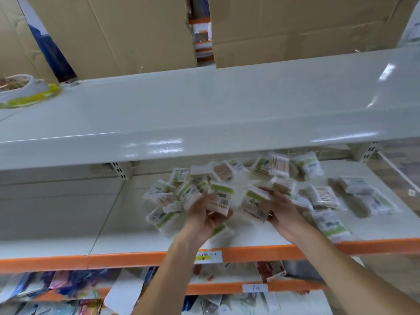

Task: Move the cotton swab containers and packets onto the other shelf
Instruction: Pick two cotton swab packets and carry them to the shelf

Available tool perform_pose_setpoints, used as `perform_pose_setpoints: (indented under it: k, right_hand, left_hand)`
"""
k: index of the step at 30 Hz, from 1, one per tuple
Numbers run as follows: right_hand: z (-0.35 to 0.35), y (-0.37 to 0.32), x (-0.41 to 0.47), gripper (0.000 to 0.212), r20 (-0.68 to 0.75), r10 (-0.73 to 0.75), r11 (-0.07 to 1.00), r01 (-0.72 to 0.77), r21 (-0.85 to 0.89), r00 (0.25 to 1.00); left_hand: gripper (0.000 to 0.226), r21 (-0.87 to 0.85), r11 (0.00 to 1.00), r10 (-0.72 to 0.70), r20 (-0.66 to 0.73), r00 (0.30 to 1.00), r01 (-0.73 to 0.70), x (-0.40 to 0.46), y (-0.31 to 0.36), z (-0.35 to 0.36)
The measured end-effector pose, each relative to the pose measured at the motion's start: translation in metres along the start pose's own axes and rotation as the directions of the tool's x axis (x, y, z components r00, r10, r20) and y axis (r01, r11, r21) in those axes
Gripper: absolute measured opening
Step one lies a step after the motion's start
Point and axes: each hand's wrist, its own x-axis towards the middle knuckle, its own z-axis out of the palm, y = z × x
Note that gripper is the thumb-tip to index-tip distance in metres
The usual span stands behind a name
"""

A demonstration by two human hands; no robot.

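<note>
Both hands gather cotton swab packets on the middle shelf

The left hand [205, 209] has its fingers curled round a green-topped packet [221, 198], and the right hand [280, 208] grips a second packet [254, 205] just beside it, the two near the middle of the heap. More cotton swab packets [318, 192] lie scattered across the middle shelf [113, 228], mostly to the right and toward the far wall, some piled on each other; motion blur hides finer detail. The upper shelf [204, 110] carries only a round container [20, 87] at its far left. Cardboard boxes [295, 30] stand behind it. Below the orange edge [113, 260], mixed packaged goods [68, 285] fill the lower shelves
</note>
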Motion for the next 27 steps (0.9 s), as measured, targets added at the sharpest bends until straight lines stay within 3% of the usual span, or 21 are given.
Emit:
perform_pose_setpoints:
  k: [5,9,17,27]
  right_hand:
    - [0.008,-0.005,0.001,0.067,0.045,-0.024,0.999,0.025,-0.026,0.999]
    - [0.014,-0.008,0.003,0.061,0.089,-0.030,0.999,0.032,-0.027,0.996]
    - [0.045,-0.001,0.014,0.039,0.192,-0.005,0.996,0.021,-0.084,0.981]
    - [0.124,0.020,0.012,0.037,0.352,0.015,0.972,0.068,-0.223,0.936]
  left_hand:
    - [0.013,0.167,0.979,0.111,0.046,0.993,-0.117,-0.003,-0.009,-0.011]
    - [0.022,0.231,0.951,0.197,0.061,0.979,-0.206,-0.010,-0.004,-0.021]
    - [0.028,0.202,0.927,0.325,-0.007,0.946,-0.317,-0.032,0.014,-0.048]
    - [0.042,0.128,0.916,0.399,-0.201,0.895,-0.380,-0.075,0.035,-0.107]
